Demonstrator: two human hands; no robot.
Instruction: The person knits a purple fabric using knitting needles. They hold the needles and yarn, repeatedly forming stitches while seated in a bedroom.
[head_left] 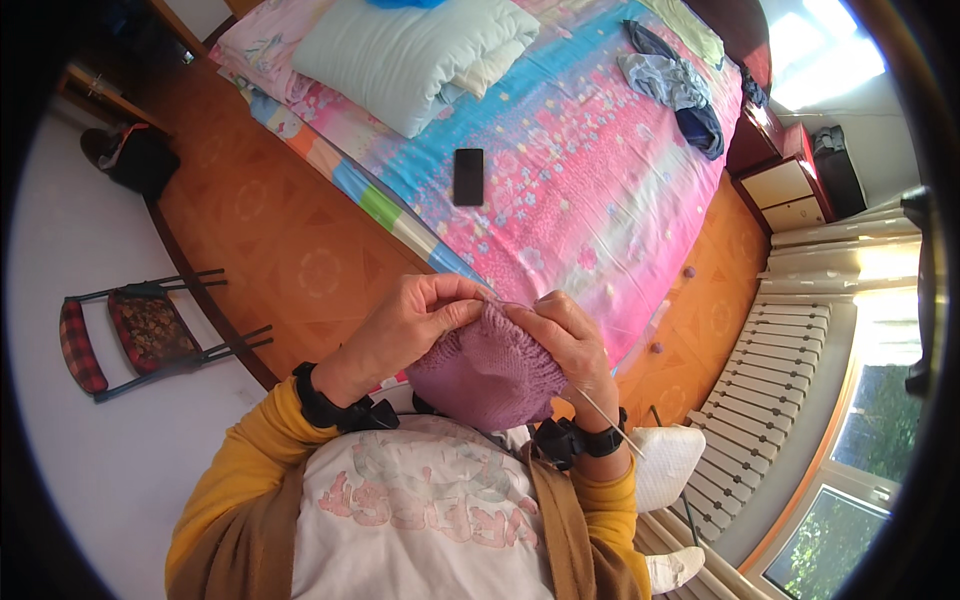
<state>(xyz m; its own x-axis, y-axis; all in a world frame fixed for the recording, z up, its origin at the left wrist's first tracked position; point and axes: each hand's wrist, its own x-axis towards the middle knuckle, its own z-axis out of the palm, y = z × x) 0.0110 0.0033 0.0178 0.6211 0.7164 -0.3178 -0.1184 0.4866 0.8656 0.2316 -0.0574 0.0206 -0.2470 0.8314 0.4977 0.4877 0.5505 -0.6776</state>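
A purple piece of knitting [485, 378] hangs between my two hands, with ribbed edges and a smoother middle. My left hand [415, 318] is closed on its upper edge, thumb and forefinger pinching close to the needle tips. My right hand [568, 338] closes around the other side, fingertips meeting the left ones at the top. From under the right palm a thin, pale knitting needle [612, 422] slants down past the wrist. Dark straps with small boxes circle both wrists. My fingers hide most of the stitches at the top.
Ahead stands a bed [590, 190] with a black phone [468, 177], a folded quilt [400, 60] and clothes [680, 90]. A folding chair [155, 328] is at left, a white radiator [760, 400] at right. Two small purple balls [656, 348] lie on the floor.
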